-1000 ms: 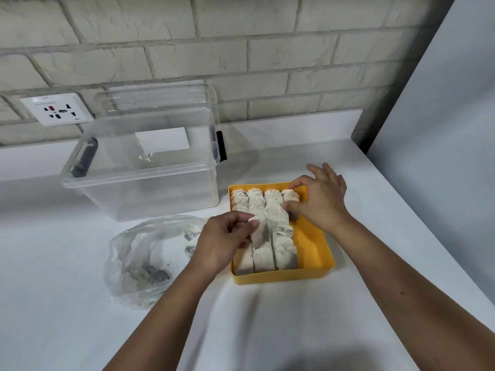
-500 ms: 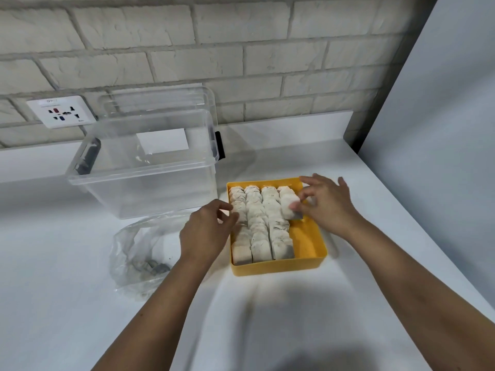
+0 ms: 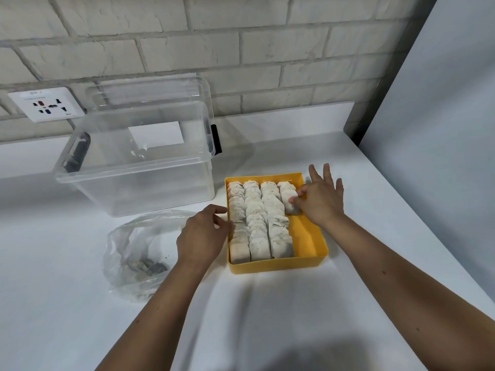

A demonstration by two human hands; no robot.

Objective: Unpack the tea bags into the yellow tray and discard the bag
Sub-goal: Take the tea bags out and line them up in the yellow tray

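The yellow tray sits mid-table, filled with rows of pale tea bags. A short fourth row at the tray's back right holds a tea bag that my right hand pinches between thumb and forefinger, the other fingers spread. My left hand rests at the tray's left wall, fingers loosely curled and touching the leftmost row, holding nothing. The clear plastic bag lies crumpled left of the tray with a few dark bits inside.
A clear plastic storage bin with its lid leaning behind stands at the back left. A brick wall with a socket runs behind. A grey panel bounds the white table on the right.
My left hand has let go of a tea bag and drawn back to the tray's left edge. My right hand has settled a tea bag into the fourth row.
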